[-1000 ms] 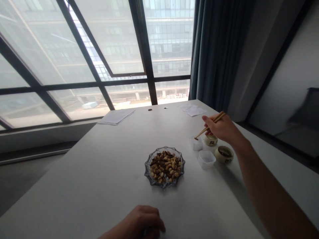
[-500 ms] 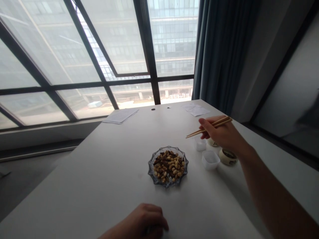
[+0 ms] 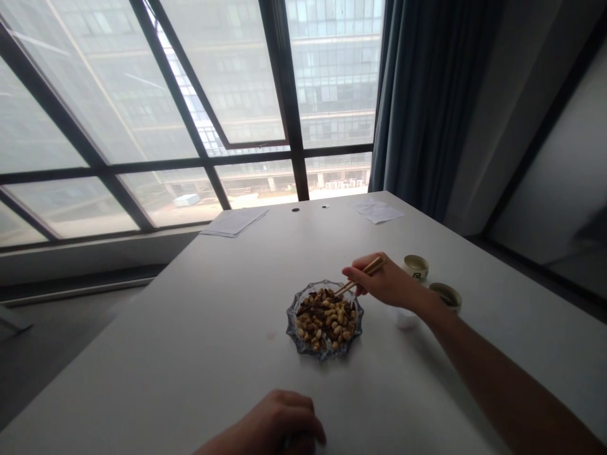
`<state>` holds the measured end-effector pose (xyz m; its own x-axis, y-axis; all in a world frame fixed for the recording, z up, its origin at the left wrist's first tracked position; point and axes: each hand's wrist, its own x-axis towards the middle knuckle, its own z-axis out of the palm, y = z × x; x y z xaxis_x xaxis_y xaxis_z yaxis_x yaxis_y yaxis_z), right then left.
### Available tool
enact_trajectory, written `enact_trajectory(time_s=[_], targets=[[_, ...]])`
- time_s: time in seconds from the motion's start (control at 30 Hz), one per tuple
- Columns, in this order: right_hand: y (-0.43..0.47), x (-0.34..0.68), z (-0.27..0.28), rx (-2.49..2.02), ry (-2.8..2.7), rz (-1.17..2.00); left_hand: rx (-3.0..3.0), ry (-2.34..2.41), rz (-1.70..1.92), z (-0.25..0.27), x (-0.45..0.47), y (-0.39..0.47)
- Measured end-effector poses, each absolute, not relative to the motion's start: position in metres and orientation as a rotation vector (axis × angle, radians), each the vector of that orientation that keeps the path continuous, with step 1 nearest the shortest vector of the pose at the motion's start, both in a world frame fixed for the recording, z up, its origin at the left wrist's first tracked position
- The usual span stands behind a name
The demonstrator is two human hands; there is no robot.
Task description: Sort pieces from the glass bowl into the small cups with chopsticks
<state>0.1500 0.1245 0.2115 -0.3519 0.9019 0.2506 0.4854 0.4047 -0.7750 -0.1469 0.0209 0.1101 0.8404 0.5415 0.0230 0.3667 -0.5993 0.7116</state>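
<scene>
A pair of wooden chopsticks [image 3: 368, 270] is gripped in my right hand [image 3: 382, 279], their tips over the right back part of a glass bowl [image 3: 293, 335] with a scalloped rim. Peanuts [image 3: 339, 319] and dark brown strips or pieces are mixed together in the bowl. The chopstick tips meet the pile; whether they pinch anything is too small to tell. My left hand [image 3: 284, 420] rests at the near side of the table with its fingers curled, no object visible in it. A clear plastic cup [image 3: 405, 319] is mostly hidden beneath my right wrist.
Two small cream cups stand on the right, a farther cup [image 3: 416, 268] with a dark mark and a nearer cup [image 3: 446, 296] with dark contents. Stacked papers [image 3: 234, 222] and a loose sheet [image 3: 378, 210] lie at the far side of the white table [image 3: 199, 328].
My right hand has moved left and down with the chopsticks, from above the plastic cups to the bowl. It now hides most of those cups. My left hand stays nearly still.
</scene>
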Motion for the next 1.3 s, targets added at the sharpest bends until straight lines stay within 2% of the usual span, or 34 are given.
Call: enact_trajectory(time_s=[0.23, 0.43, 0.7, 0.9, 1.13, 1.3], targets=[[0.132, 0.146, 0.199, -1.160, -1.926, 0.761, 2.286, 0.664, 0.273, 0.108, -0.148, 0.024], [0.118, 0.160, 0.225, -1.211, -1.851, 0.705, 2.285, 0.655, 0.264, 0.111, -0.148, 0.023], [0.117, 0.222, 0.251, -1.453, -1.566, 0.422, 2.301, 0.660, 0.250, 0.110, -0.149, 0.022], [0.122, 0.226, 0.250, -1.507, -1.641, 0.301, 2.308, 0.679, 0.251, 0.112, -0.147, 0.022], [0.116, 0.216, 0.252, -1.343, -1.468, 0.529, 2.284, 0.679, 0.268, 0.112, -0.148, 0.021], [0.111, 0.197, 0.250, -1.281, -1.553, 0.675, 2.284, 0.660, 0.254, 0.110, -0.149, 0.022]])
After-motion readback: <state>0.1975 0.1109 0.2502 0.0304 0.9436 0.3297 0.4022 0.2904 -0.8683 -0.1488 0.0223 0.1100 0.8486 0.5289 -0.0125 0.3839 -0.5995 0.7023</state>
